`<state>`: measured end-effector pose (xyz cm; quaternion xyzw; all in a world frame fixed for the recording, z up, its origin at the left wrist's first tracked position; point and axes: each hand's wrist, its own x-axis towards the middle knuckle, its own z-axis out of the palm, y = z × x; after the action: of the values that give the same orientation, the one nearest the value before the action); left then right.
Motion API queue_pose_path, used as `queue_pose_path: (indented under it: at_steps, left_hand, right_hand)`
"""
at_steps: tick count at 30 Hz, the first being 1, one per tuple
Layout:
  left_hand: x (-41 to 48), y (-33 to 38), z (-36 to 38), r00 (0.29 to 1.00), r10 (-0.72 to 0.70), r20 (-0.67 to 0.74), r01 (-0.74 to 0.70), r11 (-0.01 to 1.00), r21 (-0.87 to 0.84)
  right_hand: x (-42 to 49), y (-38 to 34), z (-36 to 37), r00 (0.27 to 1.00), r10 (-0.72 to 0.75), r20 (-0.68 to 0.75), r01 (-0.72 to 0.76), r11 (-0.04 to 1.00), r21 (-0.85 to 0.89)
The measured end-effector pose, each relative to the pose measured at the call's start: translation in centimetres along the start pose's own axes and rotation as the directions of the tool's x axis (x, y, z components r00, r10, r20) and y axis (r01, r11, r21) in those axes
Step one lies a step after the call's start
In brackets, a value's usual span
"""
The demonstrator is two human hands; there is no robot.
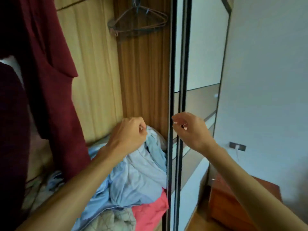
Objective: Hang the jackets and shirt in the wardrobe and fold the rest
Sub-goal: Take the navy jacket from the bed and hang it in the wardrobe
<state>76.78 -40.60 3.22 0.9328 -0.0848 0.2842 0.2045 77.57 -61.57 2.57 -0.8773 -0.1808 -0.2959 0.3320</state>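
A light blue garment [136,177] lies heaped on the wardrobe floor over a pink garment [150,215] and a grey-green quilted one [113,220]. My left hand [128,132] is curled just above the blue garment's top and seems to pinch its fabric. My right hand [188,129] hovers in front of the sliding door's edge with loosely curled fingers that hold nothing. A dark red garment [55,72] hangs at the left inside the wardrobe. Several empty wire hangers [138,22] hang at the top, against the wooden side panel.
The black-framed sliding door [175,97] stands upright just right of the clothes heap. A reddish-brown bedside cabinet [233,202] sits on the floor at the lower right. A wall socket [237,146] with a white cable is on the right wall.
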Motion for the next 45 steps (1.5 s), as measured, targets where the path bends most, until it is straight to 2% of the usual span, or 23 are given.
queue_pose_path:
  at_steps: [4,8,15,18,25,32,38,41,45]
  left_hand:
    - [-2.3,6.0,6.1,0.984,0.144,0.107,-0.135,0.987,-0.083]
    - [-5.8,14.0,11.0,0.932,0.261,0.251,-0.229,0.962,-0.152]
    - [-14.0,29.6,17.0,0.809,0.479,0.342,-0.397,0.873,-0.282]
    - [-17.9,35.7,18.6,0.738,0.586,0.335,-0.48,0.804,-0.351]
    - [-26.2,49.3,20.9,0.476,0.775,0.416,-0.585,0.632,-0.508]
    - [-34.0,60.8,22.8,0.214,0.885,0.414,-0.63,0.449,-0.634]
    - [-39.7,70.0,24.5,-0.038,0.926,0.376,-0.618,0.274,-0.737]
    - [-41.8,74.8,25.4,-0.125,0.939,0.32,-0.616,0.179,-0.767]
    - [-44.5,80.5,26.7,-0.222,0.936,0.272,-0.564,0.105,-0.819]
  right_hand:
    - [-6.6,5.1,-5.7,0.995,0.099,0.001,-0.097,0.98,-0.171]
    - [-14.3,9.0,-12.7,0.973,0.229,-0.012,-0.222,0.928,-0.298]
    - [-29.1,13.2,-25.7,0.867,0.494,-0.072,-0.47,0.76,-0.449]
    - [-35.5,14.4,-30.4,0.812,0.562,-0.157,-0.565,0.69,-0.452]
    - [-48.7,15.5,-39.2,0.628,0.722,-0.292,-0.753,0.468,-0.462]
    - [-59.6,14.5,-45.7,0.405,0.79,-0.461,-0.887,0.217,-0.408]
    - [-66.9,14.1,-50.7,0.227,0.785,-0.576,-0.936,0.012,-0.352]
    - [-69.9,14.3,-53.1,0.155,0.759,-0.632,-0.945,-0.072,-0.32]
    - [-73.3,14.7,-56.0,0.046,0.726,-0.686,-0.947,-0.186,-0.26]
